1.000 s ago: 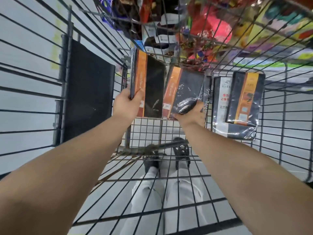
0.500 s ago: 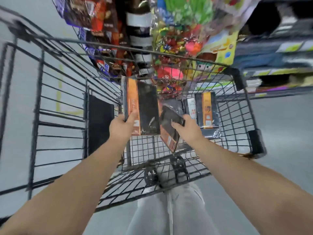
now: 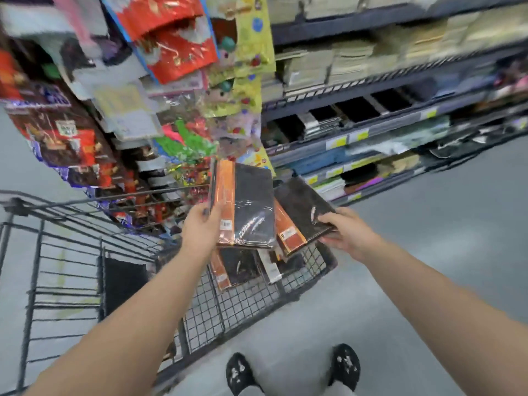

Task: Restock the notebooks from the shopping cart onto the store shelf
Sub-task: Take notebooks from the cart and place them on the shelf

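My left hand (image 3: 201,231) grips a small stack of black notebooks with orange bands (image 3: 245,204), wrapped in clear plastic, held upright above the cart. My right hand (image 3: 341,230) holds another black and orange notebook (image 3: 300,212), tilted to the right, just beside the first stack. More notebooks of the same kind (image 3: 237,267) lean in the far right corner of the wire shopping cart (image 3: 228,304) below my hands. The store shelf (image 3: 371,130) runs along the upper right, with stacked notebooks and dark gaps on its tiers.
Hanging packets of sweets and toys (image 3: 171,81) fill a display behind the cart at upper left. A black panel (image 3: 123,284) stands inside the cart. Grey floor (image 3: 428,238) lies between me and the shelf. My shoes (image 3: 343,364) show at the bottom.
Both hands have lifted their notebooks up out of the cart. My view has swung up and to the right, bringing the store shelf into sight.
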The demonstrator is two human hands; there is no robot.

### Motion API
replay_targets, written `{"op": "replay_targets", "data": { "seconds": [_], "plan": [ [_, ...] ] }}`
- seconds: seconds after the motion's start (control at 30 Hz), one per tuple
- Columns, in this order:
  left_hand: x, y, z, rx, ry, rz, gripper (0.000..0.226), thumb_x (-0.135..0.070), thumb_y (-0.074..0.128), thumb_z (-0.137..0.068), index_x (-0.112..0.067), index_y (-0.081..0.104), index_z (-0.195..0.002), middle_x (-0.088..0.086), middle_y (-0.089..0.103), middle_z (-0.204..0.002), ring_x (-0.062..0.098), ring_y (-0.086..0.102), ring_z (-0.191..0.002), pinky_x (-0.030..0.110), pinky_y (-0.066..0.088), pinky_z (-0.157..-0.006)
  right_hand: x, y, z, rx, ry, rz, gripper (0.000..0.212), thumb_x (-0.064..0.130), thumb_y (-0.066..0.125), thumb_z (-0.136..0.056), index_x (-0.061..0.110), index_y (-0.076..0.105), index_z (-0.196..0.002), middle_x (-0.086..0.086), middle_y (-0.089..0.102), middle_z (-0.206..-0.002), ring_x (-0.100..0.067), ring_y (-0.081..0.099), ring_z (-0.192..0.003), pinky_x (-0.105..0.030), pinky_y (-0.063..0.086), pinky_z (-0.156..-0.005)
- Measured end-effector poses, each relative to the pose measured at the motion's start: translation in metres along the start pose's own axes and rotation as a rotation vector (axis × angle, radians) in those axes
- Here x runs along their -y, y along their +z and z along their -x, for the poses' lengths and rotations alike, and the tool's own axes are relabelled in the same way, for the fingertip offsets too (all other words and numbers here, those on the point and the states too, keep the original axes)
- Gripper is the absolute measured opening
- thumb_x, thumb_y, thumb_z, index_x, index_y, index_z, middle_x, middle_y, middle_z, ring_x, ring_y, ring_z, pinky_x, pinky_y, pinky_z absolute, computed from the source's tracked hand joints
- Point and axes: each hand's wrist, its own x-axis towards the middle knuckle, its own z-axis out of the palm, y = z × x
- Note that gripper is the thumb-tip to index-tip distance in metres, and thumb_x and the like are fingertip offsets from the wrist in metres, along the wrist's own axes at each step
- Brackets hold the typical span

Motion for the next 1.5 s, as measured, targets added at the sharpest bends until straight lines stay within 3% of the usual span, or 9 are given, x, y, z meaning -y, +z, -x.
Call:
{"op": "replay_targets", "data": {
  "seconds": [0.17,0.4,0.6,0.8,1.0,1.17,1.3,1.4,1.5],
  "plan": [
    [-0.048,0.074,0.026,0.024,0.079,0.030,0.024,-0.042,0.054,-0.093,-0.019,0.059,-0.089,-0.001,0.058,-0.090,0.018,0.050,-0.087,0.028,0.034,-0.076,0.019,-0.099,0.006,0.062,0.070,-0.040,0.010,0.004,0.052,-0.088,0.014,0.052,-0.087,-0.007,0.060,-0.080,-0.018,0.061,-0.072,-0.029,0.053,-0.069],
    [-0.094,0.192,0.067,0.073,0.098,0.028,0.048,-0.046,0.052,-0.090,-0.001,0.062,-0.077,0.013,0.053,-0.068,0.025,0.052,-0.067,0.034,0.036,-0.059,0.036,-0.218,-0.018,-0.158,-0.089,0.109,0.040,0.019,0.057,-0.086,0.008,0.045,-0.122,-0.009,0.060,-0.092,-0.018,0.060,-0.071,-0.022,0.049,-0.043],
    [-0.120,0.253,0.070,0.082,0.019,0.090,0.040,-0.041,0.053,-0.092,-0.006,0.068,-0.083,0.016,0.069,-0.082,0.034,0.067,-0.081,0.041,0.051,-0.079,0.054,-0.286,-0.051,-0.232,-0.249,0.153,0.029,0.022,0.062,-0.087,0.013,0.044,-0.108,0.002,0.049,-0.078,-0.011,0.043,-0.063,-0.022,0.034,-0.048],
    [-0.124,0.306,0.041,0.071,-0.053,0.059,0.032,-0.033,0.052,-0.095,-0.009,0.058,-0.075,0.009,0.057,-0.067,0.021,0.052,-0.061,0.029,0.036,-0.058,0.076,-0.304,-0.107,-0.241,-0.275,0.116,0.031,0.018,0.064,-0.085,0.009,0.049,-0.111,-0.006,0.060,-0.092,-0.011,0.052,-0.060,-0.011,0.034,-0.034],
    [-0.126,0.369,-0.021,0.025,-0.135,0.032,0.030,-0.038,0.055,-0.091,-0.011,0.053,-0.078,0.011,0.056,-0.075,0.023,0.052,-0.072,0.032,0.038,-0.068,0.112,-0.301,-0.193,-0.192,-0.250,0.125,0.016,0.021,0.063,-0.086,0.023,0.048,-0.083,-0.003,0.063,-0.089,-0.011,0.057,-0.066,-0.014,0.039,-0.042],
    [-0.136,0.407,-0.061,0.030,-0.220,-0.046,0.030,-0.037,0.056,-0.092,-0.009,0.053,-0.081,0.007,0.057,-0.078,0.022,0.051,-0.074,0.031,0.032,-0.061,0.138,-0.298,-0.260,-0.136,-0.215,0.178,0.043,0.022,0.063,-0.086,-0.002,0.047,-0.118,-0.008,0.050,-0.095,-0.017,0.045,-0.071,-0.012,0.039,-0.040],
    [-0.137,0.432,-0.087,0.036,-0.272,-0.097,0.028,-0.038,0.059,-0.090,-0.012,0.055,-0.078,0.005,0.058,-0.077,0.023,0.053,-0.076,0.028,0.035,-0.069,0.157,-0.292,-0.302,-0.068,-0.152,0.129,0.013,0.018,0.061,-0.089,0.014,0.049,-0.094,-0.002,0.053,-0.088,-0.012,0.045,-0.062,-0.013,0.040,-0.042],
    [-0.141,0.448,-0.097,0.018,-0.320,-0.054,0.034,-0.034,0.059,-0.091,-0.017,0.046,-0.065,-0.004,0.052,-0.062,0.017,0.051,-0.063,0.026,0.035,-0.061,0.175,-0.285,-0.330,-0.013,-0.105,0.109,0.016,0.017,0.061,-0.090,0.013,0.048,-0.098,-0.003,0.057,-0.087,-0.012,0.051,-0.060,-0.011,0.038,-0.036],
    [-0.143,0.463,-0.106,-0.018,-0.357,-0.064,0.031,-0.036,0.058,-0.091,-0.019,0.044,-0.069,-0.003,0.051,-0.065,0.014,0.048,-0.061,0.023,0.035,-0.057,0.185,-0.279,-0.367,0.044,-0.072,0.196,0.017,0.026,0.063,-0.088,0.017,0.050,-0.096,0.000,0.058,-0.087,-0.012,0.053,-0.066,-0.018,0.045,-0.048]
  ]
}}
